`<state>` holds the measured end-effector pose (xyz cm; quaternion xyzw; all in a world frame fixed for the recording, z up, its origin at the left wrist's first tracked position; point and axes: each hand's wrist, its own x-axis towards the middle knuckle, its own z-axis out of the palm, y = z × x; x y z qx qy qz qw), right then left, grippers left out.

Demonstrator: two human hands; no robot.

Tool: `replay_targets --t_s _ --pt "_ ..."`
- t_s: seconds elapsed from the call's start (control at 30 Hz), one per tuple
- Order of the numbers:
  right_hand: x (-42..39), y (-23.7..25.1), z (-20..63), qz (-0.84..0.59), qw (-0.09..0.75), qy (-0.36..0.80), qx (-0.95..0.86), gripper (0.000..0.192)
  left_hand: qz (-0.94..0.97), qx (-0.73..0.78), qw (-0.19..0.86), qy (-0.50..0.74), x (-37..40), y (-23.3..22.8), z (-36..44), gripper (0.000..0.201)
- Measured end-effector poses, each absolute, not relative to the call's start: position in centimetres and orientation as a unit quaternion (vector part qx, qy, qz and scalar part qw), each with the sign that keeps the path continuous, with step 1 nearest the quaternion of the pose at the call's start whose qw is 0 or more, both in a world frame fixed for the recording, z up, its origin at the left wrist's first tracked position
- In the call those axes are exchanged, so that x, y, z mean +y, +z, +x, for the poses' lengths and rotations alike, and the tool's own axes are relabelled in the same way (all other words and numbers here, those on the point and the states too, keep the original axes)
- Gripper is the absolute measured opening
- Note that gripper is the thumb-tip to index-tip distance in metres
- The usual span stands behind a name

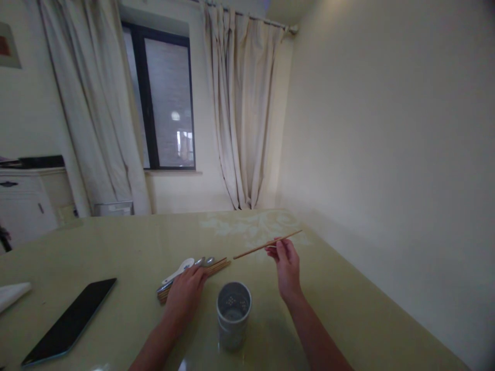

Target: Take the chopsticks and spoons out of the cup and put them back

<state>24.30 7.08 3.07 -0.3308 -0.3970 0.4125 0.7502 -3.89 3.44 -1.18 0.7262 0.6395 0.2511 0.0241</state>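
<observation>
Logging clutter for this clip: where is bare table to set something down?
Bare table lies right of the right hand, and between the phone and the left hand. It is crowded around the cutlery pile and cup.

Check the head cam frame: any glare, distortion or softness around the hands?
Head view: dim indoor light, window the brightest patch; pale glare on the table beyond the right hand; wide-angle bowing at the edges; left hand, chopstick and holder cup slightly soft, still readable.
</observation>
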Motion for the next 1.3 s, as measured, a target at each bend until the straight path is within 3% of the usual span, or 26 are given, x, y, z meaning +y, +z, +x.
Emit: replay_targets --t_s 0.1,0.23,0.7,1.3 --pt "6.7 4.2 25.4 -0.292 0.771 0.439 -0.358 0.047 0.726 0.668 -0.008 0.162 3.6 -1.7 -4.6 0.028" --pt "5.3 4.6 24.2 -0.266 0.732 0.477 -0.407 0.041 0.718 0.685 -0.015 0.125 3.6 -1.9 -4.4 0.029" --pt "3.7 2.9 20.6 -0.315 0.562 0.526 -0.555 0.038 0.739 0.647 0.034 0.185 3.9 -2.6 -3.8 0.027" --pt "3.9 1.8 20.0 -0.341 0.545 0.547 -0.536 0.041 0.682 0.532 0.092 0.494 3.1 -2.1 -0.7 0.034"
